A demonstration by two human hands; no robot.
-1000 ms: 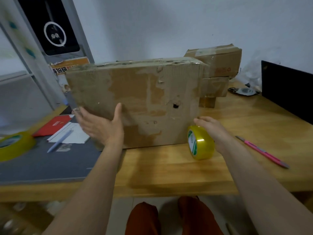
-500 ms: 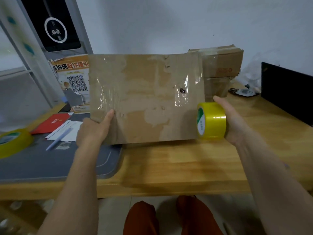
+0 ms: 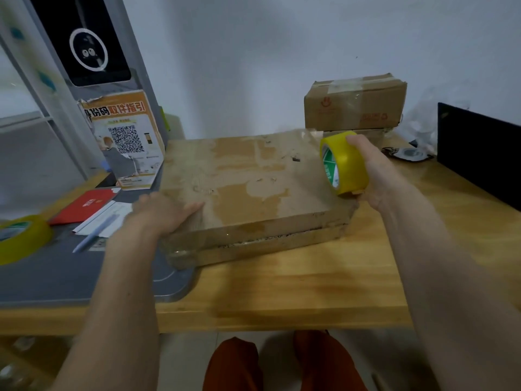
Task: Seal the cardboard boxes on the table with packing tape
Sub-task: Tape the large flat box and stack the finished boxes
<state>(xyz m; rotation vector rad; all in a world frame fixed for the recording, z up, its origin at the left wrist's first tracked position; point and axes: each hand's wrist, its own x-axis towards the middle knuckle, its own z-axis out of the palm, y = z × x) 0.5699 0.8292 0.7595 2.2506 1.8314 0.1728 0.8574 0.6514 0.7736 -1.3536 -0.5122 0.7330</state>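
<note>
A wide, flat cardboard box (image 3: 248, 182) lies on the wooden table (image 3: 296, 280), its worn top face up and a dark seam along its near side. My left hand (image 3: 162, 214) grips the box's near left corner, thumb on top. My right hand (image 3: 372, 170) holds a yellow roll of packing tape (image 3: 342, 163) above the box's right edge, fingers curled round it. Two smaller taped cardboard boxes (image 3: 355, 104) are stacked at the back right, behind the roll.
A second yellow tape roll (image 3: 19, 238) sits at the far left on a grey mat (image 3: 56, 277). A red booklet (image 3: 84, 206), papers and a pen (image 3: 94, 235) lie there too. A QR-code sign (image 3: 127, 142) stands behind; a black screen (image 3: 479, 153) stands at the right.
The big box went from standing on edge to lying flat on the table. My right hand lifted the tape roll off the table and now holds it at the box's right edge.
</note>
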